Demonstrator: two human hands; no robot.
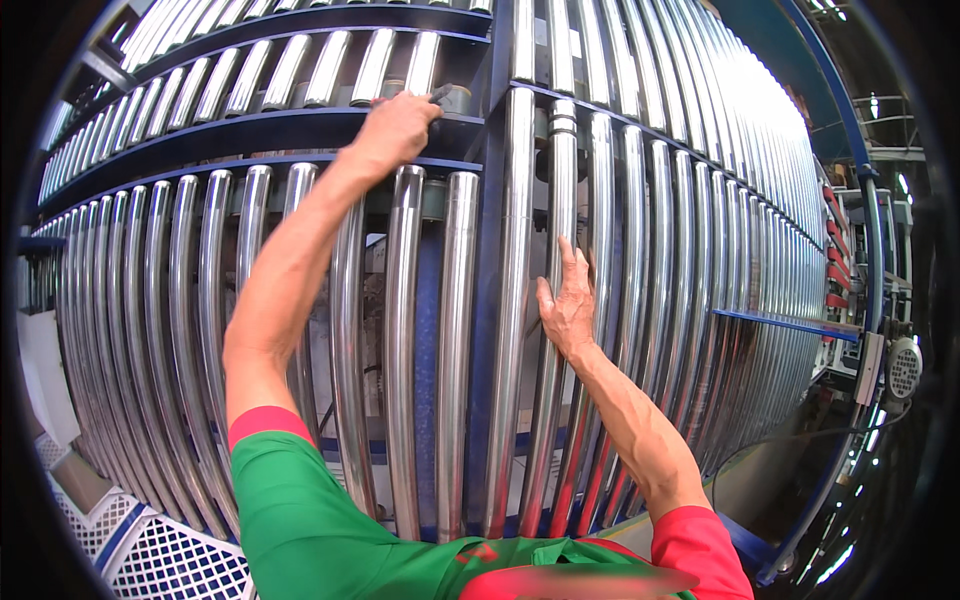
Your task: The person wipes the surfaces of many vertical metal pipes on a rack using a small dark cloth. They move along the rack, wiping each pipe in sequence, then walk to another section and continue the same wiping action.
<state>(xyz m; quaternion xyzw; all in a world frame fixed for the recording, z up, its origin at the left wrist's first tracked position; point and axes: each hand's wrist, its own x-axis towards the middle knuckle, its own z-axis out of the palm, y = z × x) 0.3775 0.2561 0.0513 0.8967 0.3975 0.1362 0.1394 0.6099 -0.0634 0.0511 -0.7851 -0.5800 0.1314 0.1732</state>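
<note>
Pointing lengthwise forward, grooved roller under right hand

Head-worn fisheye looks down at rollers, apparently close.

Bright light glanced off the rollers — glare bleached them nearly white at upper right, while the far right was dim, flecked with bright spots. Fisheye distortion bowed straight edges inside a black rim — a soft blur smeared the bottom.
</note>
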